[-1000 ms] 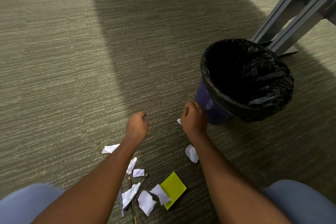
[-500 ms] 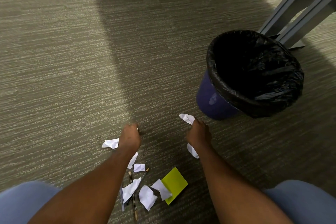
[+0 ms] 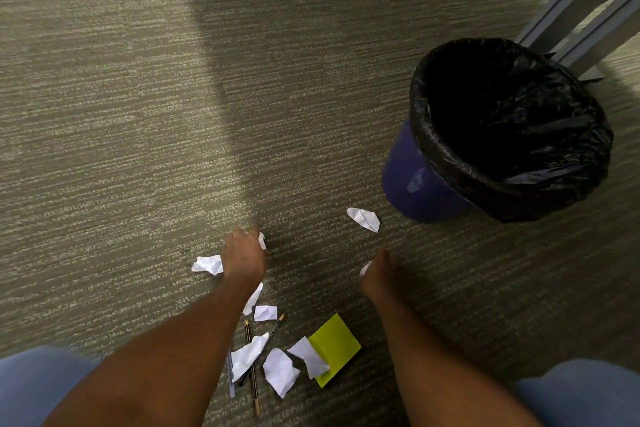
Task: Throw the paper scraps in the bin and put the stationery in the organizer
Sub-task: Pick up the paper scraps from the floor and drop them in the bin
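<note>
Several white paper scraps lie on the carpet in front of me. My left hand (image 3: 244, 256) is curled low on the floor, and a small scrap (image 3: 262, 240) shows at its fingertips. My right hand (image 3: 377, 276) is closed over another scrap (image 3: 365, 268) that peeks out at its left side. One scrap (image 3: 363, 218) lies loose just before the bin (image 3: 415, 184), a blue bin with a black liner, at the right. Close to me lie two pencils (image 3: 252, 367), a pen (image 3: 230, 374) and a yellow-green sticky pad (image 3: 337, 345). No organizer is in view.
More scraps lie left of my left hand (image 3: 207, 264), under my left forearm (image 3: 265, 313) and among the pencils (image 3: 280, 371). Grey metal table legs (image 3: 588, 3) stand behind the bin. My knees in blue fabric (image 3: 581, 395) frame the bottom corners.
Both hands dropped and drew back toward me. The right hand left the scrap near the bin and came down on the nearer one. The left hand went down to the carpet.
</note>
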